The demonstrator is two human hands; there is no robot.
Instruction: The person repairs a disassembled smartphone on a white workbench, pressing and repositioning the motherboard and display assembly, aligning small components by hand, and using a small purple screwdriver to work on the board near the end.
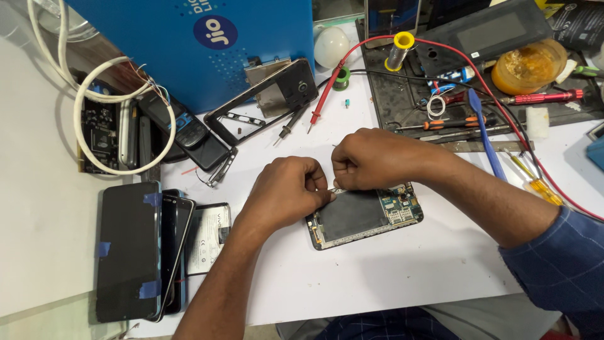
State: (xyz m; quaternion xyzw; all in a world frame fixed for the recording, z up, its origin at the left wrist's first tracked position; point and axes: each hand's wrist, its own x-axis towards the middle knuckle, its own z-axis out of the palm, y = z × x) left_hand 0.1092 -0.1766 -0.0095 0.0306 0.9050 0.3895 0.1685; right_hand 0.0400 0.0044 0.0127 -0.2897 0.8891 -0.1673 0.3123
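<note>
An opened phone (365, 216) with its back off lies on the white table, showing a dark plate and a green circuit board. My left hand (286, 192) rests on the phone's upper left edge with fingers pinched together. My right hand (371, 158) is curled over the phone's top edge, fingertips meeting the left hand's at a small metal part (335, 191). Which hand holds that part I cannot tell; the fingers hide most of it.
A stack of phones (141, 249) and a battery (207, 238) lie at left. A black phone frame (264, 97), multimeter probes (324, 101), a blue box (195, 44), white cable (94, 113), and a work mat (402, 94) with screwdrivers (544, 97), solder and a blue pry tool (487, 135) sit behind.
</note>
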